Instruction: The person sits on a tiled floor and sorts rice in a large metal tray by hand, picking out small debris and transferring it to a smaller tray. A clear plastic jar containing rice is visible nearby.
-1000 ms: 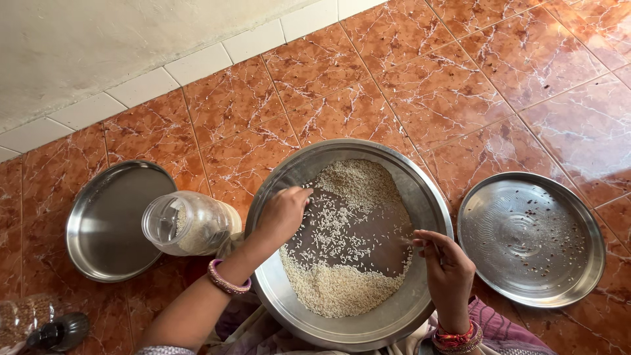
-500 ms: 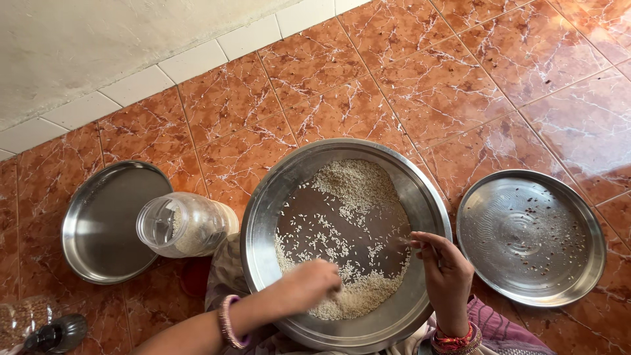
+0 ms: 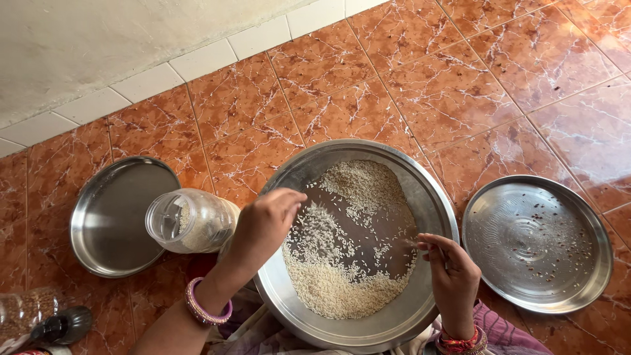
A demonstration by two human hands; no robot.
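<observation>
three steel plates sit on the orange marbled floor tiles (image 3: 342, 98), along with two jars and two hands. at the far left edge, a clear jar with a dark lid (image 3: 39, 319) lies low in the corner, partly cut off. next to it is the left steel plate (image 3: 112, 217), bare inside. touching its right rim, a clear plastic jar (image 3: 190, 220) lies on its side with its open mouth to the left and some white grain in it. the left hand (image 3: 266, 220) hovers over the left rim of the big steel plate (image 3: 358, 243), fingers together and bent downward, gripping nothing, with loose rice (image 3: 328, 263) falling or spread just below them. the rice lies in two heaps, one at the far edge and one at the near edge. the right hand (image 3: 450, 276) rests at the big plate's right rim, fingertips pinched together; whether they hold a grain is too small to tell. the right steel plate (image 3: 536, 243) carries scattered dark specks. half a second ago the left hand was down in the near heap; now it is raised at the left rim, while the right hand has hardly moved.
</observation>
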